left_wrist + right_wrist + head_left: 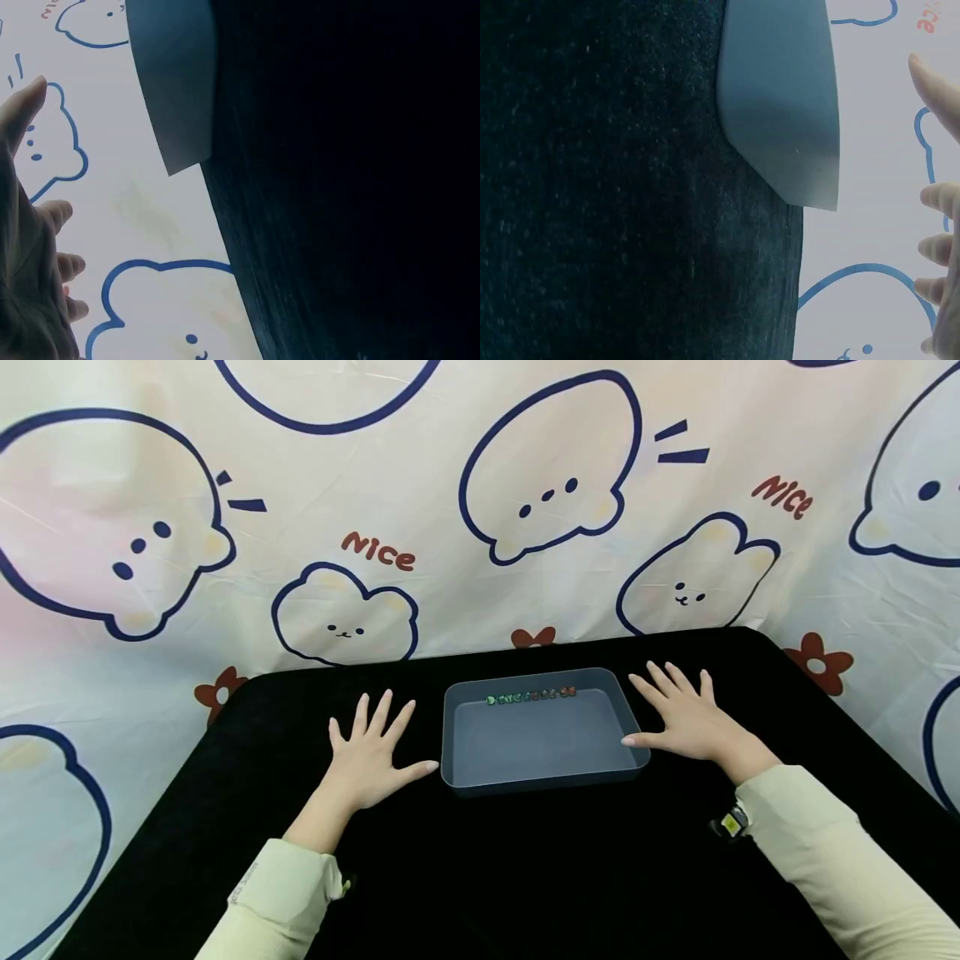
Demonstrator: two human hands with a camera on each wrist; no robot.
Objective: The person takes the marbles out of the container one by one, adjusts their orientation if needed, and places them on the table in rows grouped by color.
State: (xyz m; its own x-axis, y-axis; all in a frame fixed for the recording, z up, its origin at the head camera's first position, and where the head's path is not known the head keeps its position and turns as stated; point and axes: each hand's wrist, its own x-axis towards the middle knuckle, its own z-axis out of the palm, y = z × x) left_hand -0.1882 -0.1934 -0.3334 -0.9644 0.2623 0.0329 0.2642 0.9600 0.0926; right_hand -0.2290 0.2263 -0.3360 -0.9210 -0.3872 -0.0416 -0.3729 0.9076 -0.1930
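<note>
A grey-blue rectangular tray lies on the black tabletop, its outer wall also showing in the left wrist view. Along the inside of its far wall runs a row of several small shiny marbles, green at the left end and reddish at the right. My left hand is spread beside the tray's left side, thumb tip close to the near left corner. On the opposite side my right hand has its fingers spread, and its thumb overlaps the tray's right rim in the head view. Neither hand holds anything.
The black cloth-covered table stretches out in front of the tray. Behind and around it hangs a white curtain with cartoon animal drawings. A small device is strapped at the right wrist.
</note>
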